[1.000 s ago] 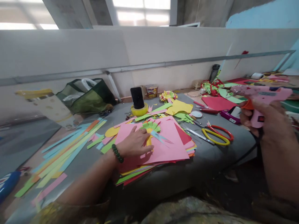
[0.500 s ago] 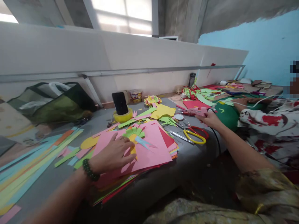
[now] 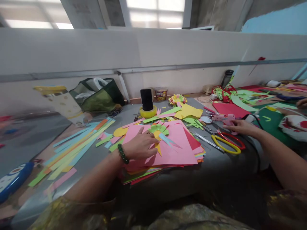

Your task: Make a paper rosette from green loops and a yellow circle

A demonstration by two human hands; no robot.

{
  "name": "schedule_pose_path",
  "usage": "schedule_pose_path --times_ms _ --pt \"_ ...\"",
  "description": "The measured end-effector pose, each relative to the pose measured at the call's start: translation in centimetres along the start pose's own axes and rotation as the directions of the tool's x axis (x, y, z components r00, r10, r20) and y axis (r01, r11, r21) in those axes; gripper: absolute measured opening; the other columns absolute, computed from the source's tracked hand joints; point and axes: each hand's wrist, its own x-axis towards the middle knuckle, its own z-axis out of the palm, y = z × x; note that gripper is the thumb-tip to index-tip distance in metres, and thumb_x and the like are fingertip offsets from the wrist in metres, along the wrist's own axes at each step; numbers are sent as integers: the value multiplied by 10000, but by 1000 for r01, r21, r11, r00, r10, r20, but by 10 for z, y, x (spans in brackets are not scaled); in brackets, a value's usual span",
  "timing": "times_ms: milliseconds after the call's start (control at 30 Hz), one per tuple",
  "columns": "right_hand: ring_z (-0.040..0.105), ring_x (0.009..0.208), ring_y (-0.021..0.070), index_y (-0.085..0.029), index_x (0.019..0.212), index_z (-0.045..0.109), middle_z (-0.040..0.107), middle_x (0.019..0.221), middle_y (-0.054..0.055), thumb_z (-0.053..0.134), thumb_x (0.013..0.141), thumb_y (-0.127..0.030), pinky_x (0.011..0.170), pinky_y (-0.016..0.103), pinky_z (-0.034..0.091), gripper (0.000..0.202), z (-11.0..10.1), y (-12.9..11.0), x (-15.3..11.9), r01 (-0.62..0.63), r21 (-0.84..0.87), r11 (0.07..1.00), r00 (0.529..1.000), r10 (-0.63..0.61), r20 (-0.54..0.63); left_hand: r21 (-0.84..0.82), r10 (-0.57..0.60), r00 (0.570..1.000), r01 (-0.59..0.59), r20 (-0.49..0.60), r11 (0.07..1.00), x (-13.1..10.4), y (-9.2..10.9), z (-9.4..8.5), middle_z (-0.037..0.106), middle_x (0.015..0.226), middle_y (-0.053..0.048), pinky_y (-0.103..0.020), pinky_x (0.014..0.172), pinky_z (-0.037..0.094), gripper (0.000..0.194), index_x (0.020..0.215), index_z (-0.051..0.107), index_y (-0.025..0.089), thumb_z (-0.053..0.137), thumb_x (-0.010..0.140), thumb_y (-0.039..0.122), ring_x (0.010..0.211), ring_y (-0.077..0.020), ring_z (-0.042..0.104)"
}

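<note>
My left hand lies with fingers spread over a paper flower with fringed green petals and a yellow centre. Blue and pink pointed paper strips stick out from it. Under the hand is a pink sheet on top of a stack of coloured paper. At the right, my right hand is closed around a pink glue gun, low over the table, its nozzle towards the left. Yellow-and-red-handled scissors lie just in front of that hand.
Coloured paper strips lie to the left. Behind the stack stand a phone on a yellow tape roll, a snack cup and a finished-looking paper flower. A bag leans by the wall. Another person's sleeve shows at right.
The view has swung left, bringing a patterned cup and a blue object into sight. My left hand stays on the paper flower, and my right hand still holds the glue gun.
</note>
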Motion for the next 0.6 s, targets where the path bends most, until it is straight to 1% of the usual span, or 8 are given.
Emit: schedule_pose_path --times_ms 67,133,167,233,300,400,500,600 --pt "450 343 188 -272 415 528 510 398 30 836 590 -584 351 317 303 472 -17 -8 -12 -86 -221 971 996 92 13 -17 -2 1000 2 16 1000 0 -2 -2 726 1045 -95 -642 1174 185 308 1035 684 217 438 872 302 1104 -297 608" --pt "422 330 199 -291 451 573 513 402 35 758 682 -636 346 328 283 454 -30 -27 -31 -73 -357 931 995 42 -95 -27 -8 999 9 32 1000 1 -6 -5 726 1004 -76 -621 1169 211 286 1012 660 219 415 883 290 1075 -283 615" --pt "450 358 206 -299 504 620 553 441 39 722 716 -645 362 329 298 419 -33 -42 -41 -1 -356 935 990 -48 -130 -33 -11 1000 12 28 999 2 -8 -5 722 993 -73 -607 1160 236 273 991 653 217 412 883 285 1062 -279 617" --pt "598 519 238 -294 719 733 706 644 66 667 772 -647 452 340 399 363 -25 -82 -59 231 -238 943 970 -244 -24 -72 -31 999 28 -44 997 6 -15 -5 713 998 -77 -561 1122 315 245 957 651 211 433 864 275 1045 -276 619" --pt "660 667 248 -270 860 747 754 793 74 666 774 -650 571 342 469 398 -2 -128 -69 343 -119 932 936 -328 130 -153 -106 974 76 -198 985 11 -24 -3 707 1015 -85 -499 1046 404 223 939 653 207 466 843 282 1024 -274 621" --pt "682 749 253 -237 996 720 757 852 79 699 794 -578 654 329 472 397 52 -192 -62 333 -75 940 886 -285 365 -261 -262 888 170 -377 950 17 -39 2 699 1002 -93 -446 926 478 240 951 640 203 454 874 333 969 -263 624" --pt "692 944 315 -191 1092 687 751 1045 149 767 766 -483 734 339 466 445 106 -231 -36 284 -135 949 871 -197 451 -325 -356 837 229 -416 918 21 -51 7 694 942 -81 -416 831 514 251 986 625 193 450 879 337 885 -247 637" --pt "679 963 334 -170 996 689 743 1020 155 829 673 -362 716 328 457 401 145 -242 -12 274 -98 957 871 -203 448 -412 -402 829 235 -388 880 25 -56 13 699 906 -68 -387 778 535 241 979 627 181 509 851 347 830 -237 663"
